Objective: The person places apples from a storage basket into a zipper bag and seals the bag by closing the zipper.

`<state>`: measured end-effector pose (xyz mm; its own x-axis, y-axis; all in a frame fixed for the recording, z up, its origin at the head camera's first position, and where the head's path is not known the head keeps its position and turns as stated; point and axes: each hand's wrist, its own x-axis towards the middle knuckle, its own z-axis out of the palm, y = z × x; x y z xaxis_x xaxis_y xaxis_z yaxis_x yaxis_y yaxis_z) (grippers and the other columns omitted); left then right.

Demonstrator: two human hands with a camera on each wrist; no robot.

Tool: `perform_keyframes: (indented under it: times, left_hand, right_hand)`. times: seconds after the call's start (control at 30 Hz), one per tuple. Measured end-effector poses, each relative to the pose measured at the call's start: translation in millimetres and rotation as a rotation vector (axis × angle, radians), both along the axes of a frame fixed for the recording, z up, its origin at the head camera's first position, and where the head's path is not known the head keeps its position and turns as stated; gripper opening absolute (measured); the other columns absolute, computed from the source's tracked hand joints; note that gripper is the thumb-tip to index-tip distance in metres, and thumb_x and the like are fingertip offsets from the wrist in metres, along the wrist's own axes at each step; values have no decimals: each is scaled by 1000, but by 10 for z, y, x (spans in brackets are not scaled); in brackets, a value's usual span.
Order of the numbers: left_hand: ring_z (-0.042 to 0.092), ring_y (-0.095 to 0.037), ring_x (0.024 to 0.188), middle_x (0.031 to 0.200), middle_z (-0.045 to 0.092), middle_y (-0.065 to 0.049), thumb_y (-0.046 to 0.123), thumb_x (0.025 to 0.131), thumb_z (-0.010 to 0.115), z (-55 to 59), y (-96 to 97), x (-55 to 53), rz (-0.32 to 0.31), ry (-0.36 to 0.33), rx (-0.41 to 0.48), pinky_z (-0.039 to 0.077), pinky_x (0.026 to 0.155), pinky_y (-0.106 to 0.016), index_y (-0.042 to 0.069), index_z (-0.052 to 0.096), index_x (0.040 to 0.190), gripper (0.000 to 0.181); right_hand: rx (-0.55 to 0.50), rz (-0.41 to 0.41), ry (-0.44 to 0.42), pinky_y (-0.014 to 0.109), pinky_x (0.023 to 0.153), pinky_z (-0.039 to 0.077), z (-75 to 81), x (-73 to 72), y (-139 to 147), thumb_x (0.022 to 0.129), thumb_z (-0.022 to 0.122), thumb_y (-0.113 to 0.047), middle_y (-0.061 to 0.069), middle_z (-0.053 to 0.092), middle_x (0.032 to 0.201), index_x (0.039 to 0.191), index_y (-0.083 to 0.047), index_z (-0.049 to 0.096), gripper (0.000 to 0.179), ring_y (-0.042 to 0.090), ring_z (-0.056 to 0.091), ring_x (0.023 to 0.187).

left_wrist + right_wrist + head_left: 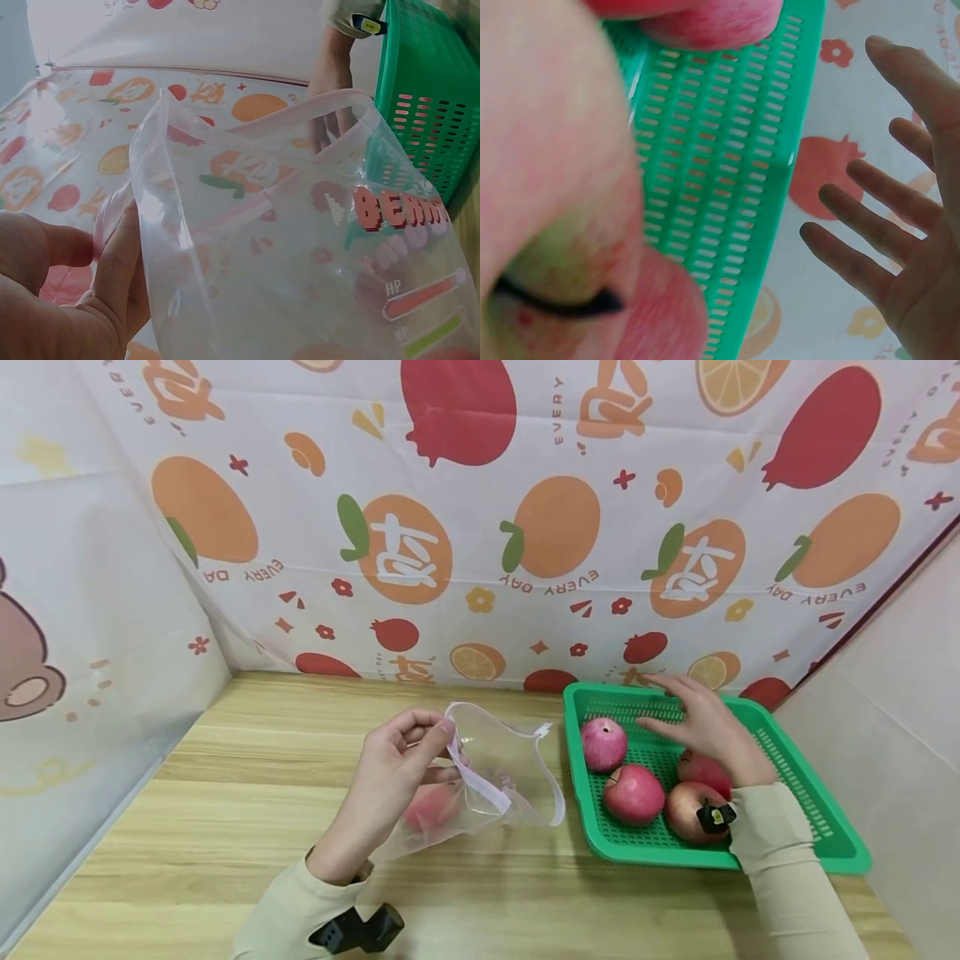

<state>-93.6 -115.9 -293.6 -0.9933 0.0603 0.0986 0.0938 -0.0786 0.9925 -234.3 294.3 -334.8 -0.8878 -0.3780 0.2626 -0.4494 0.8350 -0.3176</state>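
My left hand (405,768) pinches the rim of a clear zip bag (517,777) between thumb and fingers, and the bag's mouth gapes. A red apple (432,806) lies inside the bag. Printed lettering shows on the bag (315,262) in the left wrist view. Over the green basket (596,847) hovers my right hand (701,722), fingers spread and holding nothing. Several apples sit in the basket: a pinkish one (604,744) at the back left, a red one (633,795) in front, a paler one (693,812) beside it, and another (703,770) partly hidden by the right hand.
The wooden table (247,760) carries the bag left of the basket. Behind it hangs a fruit-printed cloth (480,543), which meets the table's back edge. A pale side wall (892,718) rises close to the basket's right.
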Motion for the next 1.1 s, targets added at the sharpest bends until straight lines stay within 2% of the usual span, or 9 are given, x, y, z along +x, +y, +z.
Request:
perform_keyframes:
  times: [0.27,0.4,0.77,1.1]
  left_hand:
    - [72,-15,79,89,70,-7,13,104,59,-1,-1,-13,5,-1,-5,65,73,-33,-9,57,113,24]
    - [72,-17,78,89,70,-6,13,104,59,2,2,-20,10,-4,-8,65,73,-33,-9,57,113,24]
    - [73,-15,80,89,70,-4,14,104,60,7,6,-26,2,-2,-8,65,74,-33,-9,57,114,25]
    - [72,-14,78,88,70,-6,13,104,59,-4,14,-8,1,-15,-5,65,73,-32,-9,57,113,24]
  right_hand:
    - [26,-77,-112,75,105,40,-11,-15,140,89,74,-54,22,47,153,154,-20,44,80,46,41,138]
    - [51,-100,-164,76,106,38,-4,-15,184,89,74,-55,25,43,154,154,-15,43,83,49,37,140]
    - [177,-210,-327,76,98,44,-31,28,249,84,73,-64,35,42,149,154,-4,39,98,54,40,132]
    - [207,-262,-458,76,96,45,-85,47,304,82,76,-62,40,37,146,155,-2,33,104,58,37,130]
